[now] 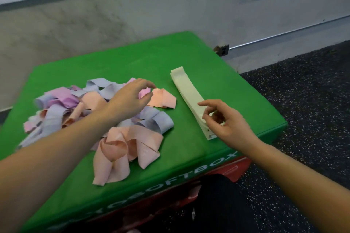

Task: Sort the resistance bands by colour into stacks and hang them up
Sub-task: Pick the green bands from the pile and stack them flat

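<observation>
A jumbled heap of resistance bands in lilac, pink and peach lies on the left half of the green soft box. Several peach bands spill toward the front, and one peach band lies at the heap's right edge. A neat stack of pale cream bands lies flat to the right. My left hand hovers over the heap with its fingers loosely curved, close to the peach band, holding nothing. My right hand is over the near end of the cream stack, fingers relaxed, index finger extended.
The green box sits on a red box. A grey concrete wall rises behind, with a socket low on the right. Dark speckled rubber floor lies to the right. A dark trouser leg shows at the bottom.
</observation>
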{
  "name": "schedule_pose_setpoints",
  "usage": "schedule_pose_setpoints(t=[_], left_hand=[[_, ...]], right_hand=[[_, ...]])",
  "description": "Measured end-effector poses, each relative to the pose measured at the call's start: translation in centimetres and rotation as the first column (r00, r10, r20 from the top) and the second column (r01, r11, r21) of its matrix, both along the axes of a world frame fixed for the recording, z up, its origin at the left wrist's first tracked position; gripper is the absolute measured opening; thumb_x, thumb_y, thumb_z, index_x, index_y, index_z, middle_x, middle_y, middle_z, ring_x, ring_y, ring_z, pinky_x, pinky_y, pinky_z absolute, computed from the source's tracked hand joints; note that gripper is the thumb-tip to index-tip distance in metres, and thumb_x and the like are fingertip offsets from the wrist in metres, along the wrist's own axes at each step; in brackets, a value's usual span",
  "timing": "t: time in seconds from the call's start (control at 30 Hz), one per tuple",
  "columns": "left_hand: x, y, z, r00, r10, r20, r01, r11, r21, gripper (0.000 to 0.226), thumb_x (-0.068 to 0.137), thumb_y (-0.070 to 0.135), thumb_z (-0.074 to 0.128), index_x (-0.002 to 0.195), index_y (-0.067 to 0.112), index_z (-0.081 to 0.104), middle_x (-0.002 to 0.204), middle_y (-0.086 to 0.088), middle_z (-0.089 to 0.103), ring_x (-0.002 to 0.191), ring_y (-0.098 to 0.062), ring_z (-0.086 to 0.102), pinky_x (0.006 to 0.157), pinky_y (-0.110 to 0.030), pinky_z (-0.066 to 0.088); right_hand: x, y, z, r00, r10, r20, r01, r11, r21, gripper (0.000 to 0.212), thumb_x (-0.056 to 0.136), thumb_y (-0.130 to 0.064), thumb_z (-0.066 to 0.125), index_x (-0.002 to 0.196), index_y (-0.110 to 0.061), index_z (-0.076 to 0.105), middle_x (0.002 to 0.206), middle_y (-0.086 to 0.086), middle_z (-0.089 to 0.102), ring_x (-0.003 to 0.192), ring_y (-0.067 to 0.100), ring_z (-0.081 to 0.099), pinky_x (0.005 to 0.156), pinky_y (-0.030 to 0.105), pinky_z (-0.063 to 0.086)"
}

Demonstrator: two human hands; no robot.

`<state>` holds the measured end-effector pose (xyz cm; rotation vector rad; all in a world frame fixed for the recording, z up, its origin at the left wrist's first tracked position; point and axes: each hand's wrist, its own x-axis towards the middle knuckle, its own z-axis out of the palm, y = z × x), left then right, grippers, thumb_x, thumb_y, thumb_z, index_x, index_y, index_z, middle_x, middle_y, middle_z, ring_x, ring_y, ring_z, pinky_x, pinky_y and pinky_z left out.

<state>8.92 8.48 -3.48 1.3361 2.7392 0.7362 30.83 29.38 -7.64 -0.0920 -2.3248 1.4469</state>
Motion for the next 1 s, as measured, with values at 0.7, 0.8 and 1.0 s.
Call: schedule_pose_setpoints(t=[0.7,0.8,1.0], left_hand=[[1.5,-16.3,-6.7,0.957,0.210,-0.198,-0.250,0.946,-0.205,0.056,0.098,0.056,0.043,0.151,0.041,0.031,0.148,0.009,0.051,0.133,-0.016,0.047,0.104,-0.036,0.039],[1.8,-16.7,-8.0,0.934,0.332,-0.132,-0.344,0.935,-0.085,0.052,0.096,0.053,0.043,0.145,0.035,0.044,0.138,0.005,0.059,0.122,-0.021,0.057,0.095,-0.038,0.046],[1.9,-17.2,-10.9,0.920,0.338,-0.199,-0.321,0.940,0.112,0.046,0.091,0.045,0.043,0.128,0.024,0.060,0.121,0.000,0.067,0.102,-0.027,0.064,0.081,-0.037,0.051]], right_hand=[[-13.9,-16.9,-0.9,0.932,0.284,0.226,-0.363,0.704,0.610,0.047,0.098,-0.033,0.049,0.144,-0.026,0.046,0.140,0.001,0.057,0.131,0.022,0.046,0.112,0.043,0.035],[-15.2,-15.8,-2.6,0.913,0.150,0.380,-0.395,0.564,0.725,0.041,0.102,-0.045,0.033,0.133,-0.027,0.054,0.130,0.000,0.063,0.123,0.021,0.052,0.117,0.052,0.021],[-13.9,-13.6,-4.9,0.982,0.167,0.088,-0.158,0.470,0.868,0.049,0.100,-0.048,0.033,0.079,-0.022,0.069,0.091,-0.004,0.066,0.089,0.021,0.058,0.101,0.045,0.036]])
